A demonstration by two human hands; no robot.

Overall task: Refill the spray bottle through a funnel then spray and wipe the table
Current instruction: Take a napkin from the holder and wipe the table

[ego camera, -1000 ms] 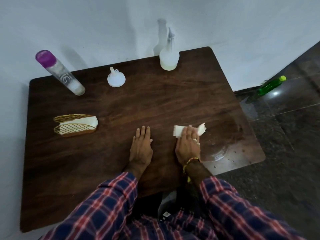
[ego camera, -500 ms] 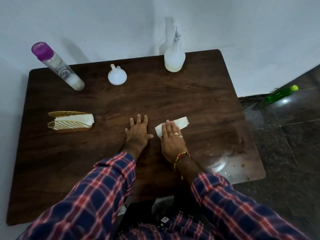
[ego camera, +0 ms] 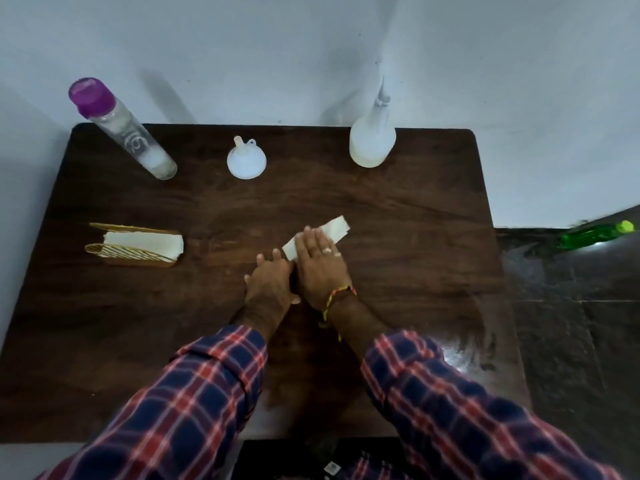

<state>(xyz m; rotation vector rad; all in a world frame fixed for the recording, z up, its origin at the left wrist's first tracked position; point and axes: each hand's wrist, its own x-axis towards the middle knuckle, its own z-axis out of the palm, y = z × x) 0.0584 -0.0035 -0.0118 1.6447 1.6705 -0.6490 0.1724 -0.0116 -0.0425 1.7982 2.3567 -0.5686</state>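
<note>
My right hand (ego camera: 320,263) presses flat on a folded white tissue (ego camera: 335,229) near the middle of the dark wooden table (ego camera: 415,237). Beside it lies my left hand (ego camera: 270,282), flat on the wood, fingers together and touching the right hand. A white spray bottle (ego camera: 372,140) stands at the back right edge. The white funnel (ego camera: 246,160) sits upside down at the back centre. A clear bottle with a purple cap (ego camera: 121,128) stands at the back left.
A gold wire holder with white tissues (ego camera: 138,245) rests on the table's left side. A wet, shiny patch (ego camera: 460,358) shows near the front right corner. A green bottle (ego camera: 595,233) lies on the dark floor to the right. White walls close the back.
My right hand has slid the tissue leftward and away from me across the table, meeting the left hand. The view has shifted with my head.
</note>
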